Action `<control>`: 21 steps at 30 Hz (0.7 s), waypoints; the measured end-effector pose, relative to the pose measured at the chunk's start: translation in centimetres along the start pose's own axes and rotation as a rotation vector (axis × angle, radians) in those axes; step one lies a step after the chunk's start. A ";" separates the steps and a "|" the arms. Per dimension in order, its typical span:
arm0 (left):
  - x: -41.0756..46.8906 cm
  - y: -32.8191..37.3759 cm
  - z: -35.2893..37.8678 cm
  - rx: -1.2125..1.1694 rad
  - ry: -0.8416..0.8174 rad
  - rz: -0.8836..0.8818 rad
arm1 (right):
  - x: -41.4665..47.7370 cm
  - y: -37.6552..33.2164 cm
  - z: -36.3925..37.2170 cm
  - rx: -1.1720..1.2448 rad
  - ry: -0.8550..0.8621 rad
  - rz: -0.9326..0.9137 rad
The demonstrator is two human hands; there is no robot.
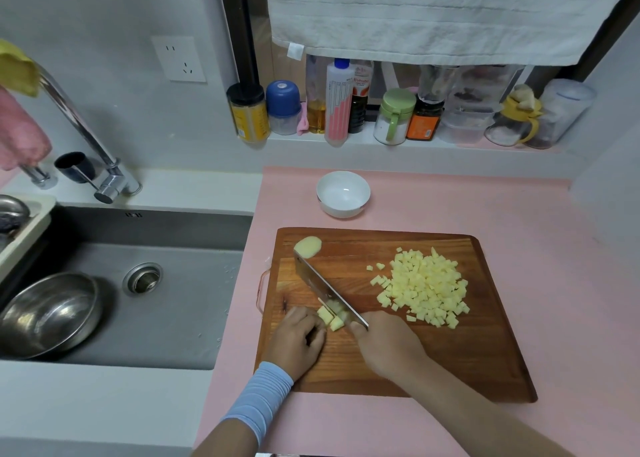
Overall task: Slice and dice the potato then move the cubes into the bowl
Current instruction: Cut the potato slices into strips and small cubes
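On the wooden cutting board [450,363] lies a heap of several pale yellow potato cubes [424,288] at the right. A rounded potato piece [308,246] rests at the board's far left corner. My right hand [384,345] grips the handle of a cleaver [323,288], whose blade runs diagonally away to the upper left. My left hand [298,340], fingers curled, holds a few potato strips [330,318] against the blade. The white bowl [343,193] stands empty behind the board.
A pink mat [519,207] covers the counter under the board. To the left is a grey sink [173,300] with a steel bowl [48,313] and a tap [79,127]. Bottles and jars [394,117] line the ledge; a towel [433,16] hangs above.
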State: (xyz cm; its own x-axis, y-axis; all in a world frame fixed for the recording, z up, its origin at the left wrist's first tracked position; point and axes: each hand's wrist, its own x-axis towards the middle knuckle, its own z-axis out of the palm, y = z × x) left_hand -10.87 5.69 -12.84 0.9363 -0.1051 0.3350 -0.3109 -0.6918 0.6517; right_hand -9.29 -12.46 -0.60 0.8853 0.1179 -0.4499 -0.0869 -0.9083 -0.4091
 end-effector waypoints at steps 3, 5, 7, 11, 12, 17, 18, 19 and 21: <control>0.0 0.1 0.0 0.006 0.001 -0.011 | -1.1 -0.1 -0.3 0.019 0.018 -0.021; 0.0 0.2 -0.1 0.010 0.004 -0.014 | -1.9 -0.1 -0.3 0.014 0.015 -0.031; -0.1 0.2 -0.1 0.013 0.011 -0.011 | -2.5 0.1 0.0 -0.003 0.006 -0.029; -0.2 0.1 0.0 0.025 0.009 -0.034 | -3.1 0.8 0.7 -0.036 -0.015 -0.017; -0.2 0.1 0.0 0.024 0.006 -0.040 | -3.2 1.0 0.8 -0.040 -0.019 -0.015; -0.2 -0.1 -0.1 0.021 0.002 -0.036 | -2.8 1.4 1.5 -0.062 -0.026 0.006; -0.2 -0.1 0.0 0.022 0.003 -0.034 | -2.6 1.2 1.7 -0.062 -0.030 0.007; -0.2 -0.1 0.0 0.024 0.003 -0.031 | -2.3 1.0 2.0 -0.055 -0.036 0.010; -0.2 -0.2 0.1 0.025 0.004 -0.033 | -1.6 0.4 2.3 -0.036 -0.045 0.012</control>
State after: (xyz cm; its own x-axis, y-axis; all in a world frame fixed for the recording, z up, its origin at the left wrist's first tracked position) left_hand -10.98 5.80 -13.12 0.9453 -0.0794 0.3164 -0.2757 -0.7127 0.6450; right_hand -11.80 -12.07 -1.88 0.8627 0.1240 -0.4903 -0.0803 -0.9236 -0.3749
